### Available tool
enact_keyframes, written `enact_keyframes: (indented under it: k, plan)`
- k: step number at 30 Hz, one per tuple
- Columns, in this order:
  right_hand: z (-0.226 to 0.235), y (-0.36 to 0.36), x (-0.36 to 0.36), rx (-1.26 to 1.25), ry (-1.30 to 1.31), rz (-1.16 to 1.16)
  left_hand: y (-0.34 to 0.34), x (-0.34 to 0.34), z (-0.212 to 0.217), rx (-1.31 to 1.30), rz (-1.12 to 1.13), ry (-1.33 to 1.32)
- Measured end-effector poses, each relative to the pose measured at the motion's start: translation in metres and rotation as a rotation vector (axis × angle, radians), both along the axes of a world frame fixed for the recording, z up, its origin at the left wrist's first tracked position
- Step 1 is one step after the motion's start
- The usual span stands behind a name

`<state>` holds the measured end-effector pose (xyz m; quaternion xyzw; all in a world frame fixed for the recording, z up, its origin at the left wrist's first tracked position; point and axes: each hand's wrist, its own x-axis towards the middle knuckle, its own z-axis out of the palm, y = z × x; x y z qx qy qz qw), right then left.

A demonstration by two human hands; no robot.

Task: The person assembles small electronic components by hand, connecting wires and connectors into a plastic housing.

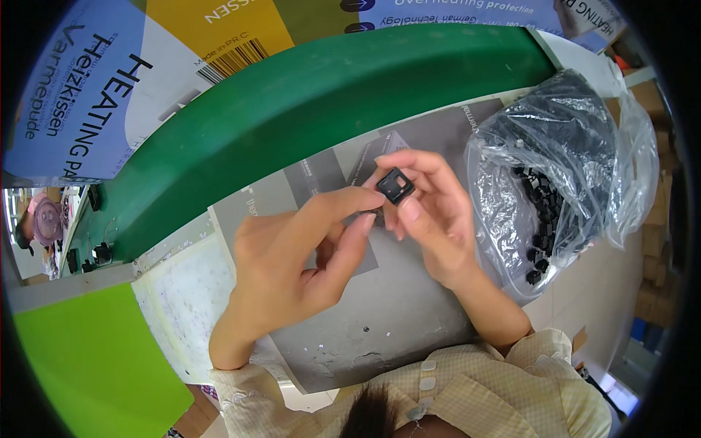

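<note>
Over the middle of the board, my right hand pinches a small black square plastic housing between thumb and fingers. The housing's hollow side, with a lighter opening in it, faces up. My left hand is close on its left side, with the index fingertip at the housing's edge. The left thumb is a little apart below that fingertip, and the other fingers are curled. A dark patch shows between the left fingertips, too small to make out.
A grey printed cardboard sheet lies on the white worktop. On the right stands a clear plastic bag with several black parts. A green raised ledge curves along the far side, with printed boxes behind it.
</note>
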<state>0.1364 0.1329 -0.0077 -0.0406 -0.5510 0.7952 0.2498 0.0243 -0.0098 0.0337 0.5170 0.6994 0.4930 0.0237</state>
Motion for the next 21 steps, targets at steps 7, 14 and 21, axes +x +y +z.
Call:
enact_keyframes:
  k: [7,14,21]
  plan:
    - [-0.0055,-0.0048,0.0002,0.529,0.053,-0.22,-0.0034,0.0061,0.0043,0.025,0.114,0.158]
    - [-0.0066,-0.0057,0.0001,0.569,0.096,-0.268,0.0003,0.0099,0.0041,0.027,0.074,0.144]
    - [-0.0062,-0.0055,0.001,0.569,0.081,-0.294,0.0011,0.0071,-0.0011,0.037,0.113,0.369]
